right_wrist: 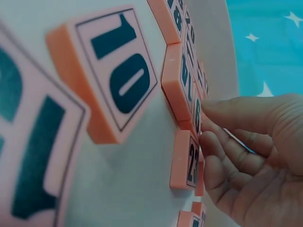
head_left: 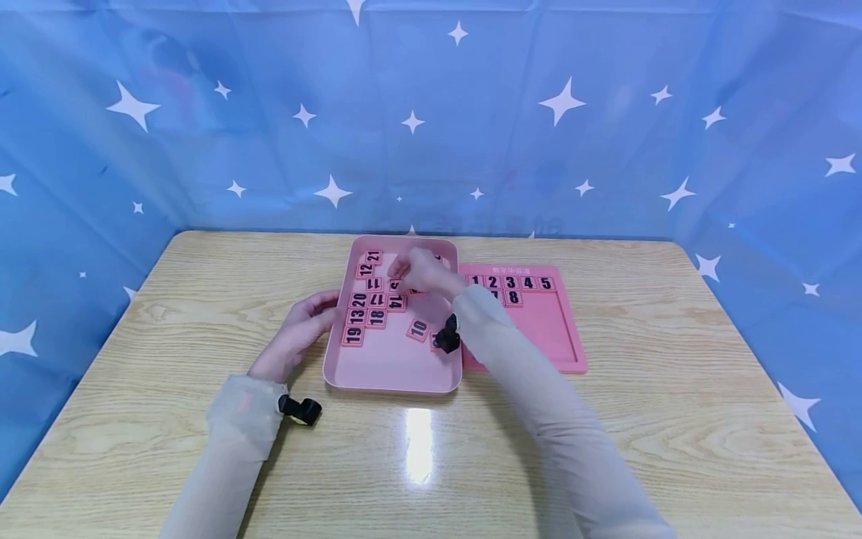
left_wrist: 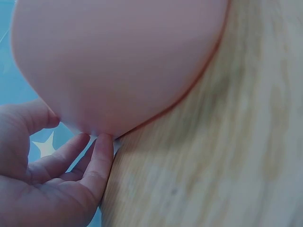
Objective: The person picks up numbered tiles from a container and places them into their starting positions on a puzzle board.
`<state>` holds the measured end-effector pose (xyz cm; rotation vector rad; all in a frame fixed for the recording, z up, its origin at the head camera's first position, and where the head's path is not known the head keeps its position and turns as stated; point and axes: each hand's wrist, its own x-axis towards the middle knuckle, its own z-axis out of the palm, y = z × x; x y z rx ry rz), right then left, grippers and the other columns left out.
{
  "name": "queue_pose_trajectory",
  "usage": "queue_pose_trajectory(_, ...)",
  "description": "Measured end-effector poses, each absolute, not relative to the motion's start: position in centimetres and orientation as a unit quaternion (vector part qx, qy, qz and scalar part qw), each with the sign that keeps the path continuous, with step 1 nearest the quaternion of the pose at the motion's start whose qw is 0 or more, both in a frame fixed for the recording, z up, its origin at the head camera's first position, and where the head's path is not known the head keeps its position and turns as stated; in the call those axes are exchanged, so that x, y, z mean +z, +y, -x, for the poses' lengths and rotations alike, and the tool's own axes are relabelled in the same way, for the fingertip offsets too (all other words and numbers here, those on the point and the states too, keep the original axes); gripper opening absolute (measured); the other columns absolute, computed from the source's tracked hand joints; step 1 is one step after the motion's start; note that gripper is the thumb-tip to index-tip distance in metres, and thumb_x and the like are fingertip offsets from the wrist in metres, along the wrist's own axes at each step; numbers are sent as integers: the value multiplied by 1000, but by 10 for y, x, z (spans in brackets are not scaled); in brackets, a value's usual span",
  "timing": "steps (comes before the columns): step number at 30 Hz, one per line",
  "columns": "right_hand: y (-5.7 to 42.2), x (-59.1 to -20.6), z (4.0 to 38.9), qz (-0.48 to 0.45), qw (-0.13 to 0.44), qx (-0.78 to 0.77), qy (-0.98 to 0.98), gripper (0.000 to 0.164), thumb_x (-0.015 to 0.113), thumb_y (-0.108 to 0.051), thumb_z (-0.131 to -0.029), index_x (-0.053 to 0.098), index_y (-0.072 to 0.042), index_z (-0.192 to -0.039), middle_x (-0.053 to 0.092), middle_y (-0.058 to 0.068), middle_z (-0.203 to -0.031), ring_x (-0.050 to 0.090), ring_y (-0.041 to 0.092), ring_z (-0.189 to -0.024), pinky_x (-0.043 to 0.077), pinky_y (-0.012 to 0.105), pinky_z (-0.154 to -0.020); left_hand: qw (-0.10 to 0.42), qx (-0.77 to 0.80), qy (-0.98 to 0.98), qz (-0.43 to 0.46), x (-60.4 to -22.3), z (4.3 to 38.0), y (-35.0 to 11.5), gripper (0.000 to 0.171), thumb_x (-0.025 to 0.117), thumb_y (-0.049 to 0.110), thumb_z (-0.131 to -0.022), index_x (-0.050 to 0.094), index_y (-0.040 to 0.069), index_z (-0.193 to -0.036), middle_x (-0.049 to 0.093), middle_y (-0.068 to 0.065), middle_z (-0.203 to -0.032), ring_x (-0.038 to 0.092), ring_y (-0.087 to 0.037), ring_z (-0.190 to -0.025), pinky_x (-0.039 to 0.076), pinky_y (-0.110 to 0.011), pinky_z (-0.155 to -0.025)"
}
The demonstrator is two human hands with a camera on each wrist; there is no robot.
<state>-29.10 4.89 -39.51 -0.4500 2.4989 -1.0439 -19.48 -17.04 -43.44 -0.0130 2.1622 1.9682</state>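
A pink tray (head_left: 397, 374) holds several square number tiles, among them a tile marked 10 (right_wrist: 125, 71) lying apart at an angle. My left hand (head_left: 306, 329) is at the tray's left side; in the left wrist view its thumb and fingertips touch the outer wall (left_wrist: 137, 61). Over the tray, my right hand (head_left: 420, 271) reaches down to the tiles. In the right wrist view its thumb and bent fingers are at a partly hidden tile (right_wrist: 197, 116), between the 14 tile (right_wrist: 177, 87) and the 23 tile (right_wrist: 184, 161). Whether they pinch it cannot be told.
A pink board (head_left: 539, 337) lies right against the tray. Tiles 1 to 5 (head_left: 510, 282) line its top row, with the 8 tile (head_left: 514, 297) below; my right forearm covers its left part. A blue star-patterned cloth (head_left: 404, 165) hangs behind the wooden table (head_left: 673, 374).
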Motion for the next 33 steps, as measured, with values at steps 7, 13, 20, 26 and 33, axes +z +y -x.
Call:
queue_pose_trajectory(7,49,-399,292,163,203,-349,900,25,70,5,-78,68,-7,-100,65,6,-99,57,19,-86,49,23,-70,113,670,733,11,-435,195,-171,47,50,3,-91,39,-9,-135,45,-26,-131,47,-22,-109,46,-18,-83)
queue_pose_trajectory(13,51,-399,294,192,212,-325,902,27,69,6,-78,67,-6,-102,64,7,-101,56,20,-90,50,25,-76,112,670,734,12,-436,194,-171,47,50,3,-91,39,-9,-135,45,-26,-130,48,-21,-107,46,-18,-84)
queue_pose_trajectory(20,54,-400,295,187,217,-332,899,27,71,3,-78,67,-6,-103,65,6,-101,58,19,-90,51,25,-79,111,666,737,10,-434,194,-170,47,50,3,-91,39,-9,-136,45,-26,-131,48,-21,-108,46,-17,-83)
queue_pose_trajectory(26,54,-399,295,192,207,-325,902,26,71,2,-78,66,-5,-103,64,7,-98,58,19,-88,51,25,-76,111,668,736,9,-434,196,-169,47,50,3,-92,39,-9,-136,45,-26,-130,48,-21,-107,46,-17,-83)
queue_pose_trajectory(33,54,-397,295,197,192,-323,905,27,73,-2,-78,68,-4,-104,65,7,-97,59,18,-81,51,23,-65,114,667,736,12,-434,196,-170,47,50,4,-92,40,-9,-135,45,-26,-130,47,-23,-110,46,-17,-84)
